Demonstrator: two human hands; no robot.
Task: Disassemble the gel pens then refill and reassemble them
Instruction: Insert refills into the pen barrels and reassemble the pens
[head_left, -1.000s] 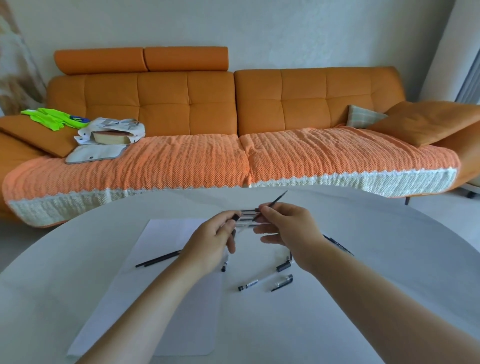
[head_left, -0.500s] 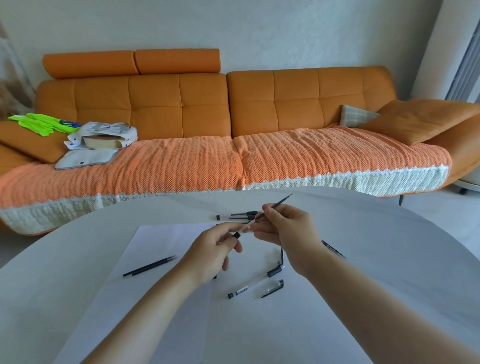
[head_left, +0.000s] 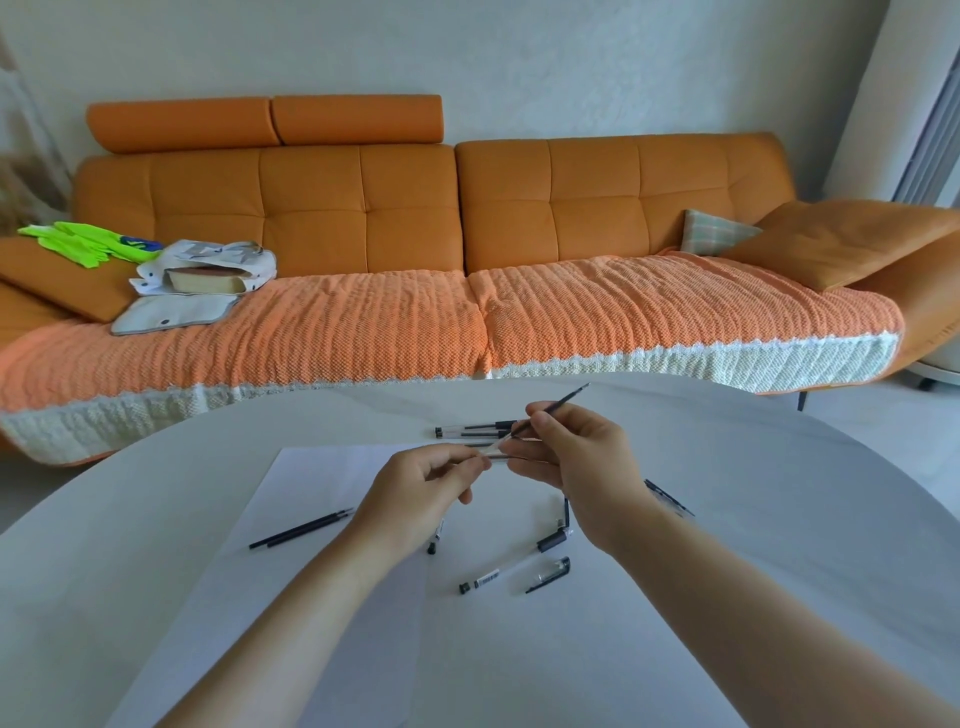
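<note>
Centre frame: right hand (head_left: 582, 457) pinches a thin black refill (head_left: 558, 402), left hand (head_left: 415, 493) pinches a clear plastic barrel (head_left: 496, 453); two slim black rods (head_left: 301, 529) lie left on smooth paper (head_left: 311, 467).

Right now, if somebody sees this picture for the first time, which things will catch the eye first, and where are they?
The long orange sofa fills the far half of the view, behind the white table. In the middle, above the table, the left hand pinches a clear pen barrel while the right hand holds a thin black refill slanting up. Bright green gloves lie on the sofa's far-left cushion.
</note>
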